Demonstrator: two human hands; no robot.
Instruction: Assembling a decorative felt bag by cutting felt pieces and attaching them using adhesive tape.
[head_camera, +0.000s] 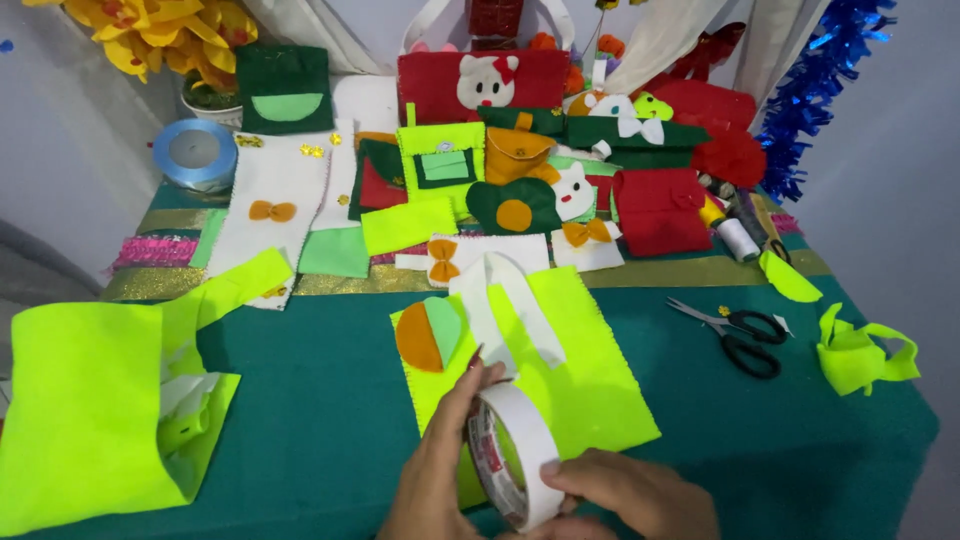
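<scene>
A white roll of tape (512, 452) stands on edge near the table's front edge, held between both hands. My left hand (437, 462) grips its left side, fingertips on the top rim. My right hand (632, 494) grips its lower right side with the thumb on the outer face. Just behind the roll lies a neon yellow felt piece (585, 375) with a white looped strap (500, 300) and an orange and light green round patch (428, 335) on it.
Black-handled scissors (735, 335) and neon scraps (858, 355) lie at the right. A large neon felt sheet (85, 410) covers the left corner. Felt bags, bows, a blue ribbon roll (195, 153) and thread crowd the back of the green table (310, 400).
</scene>
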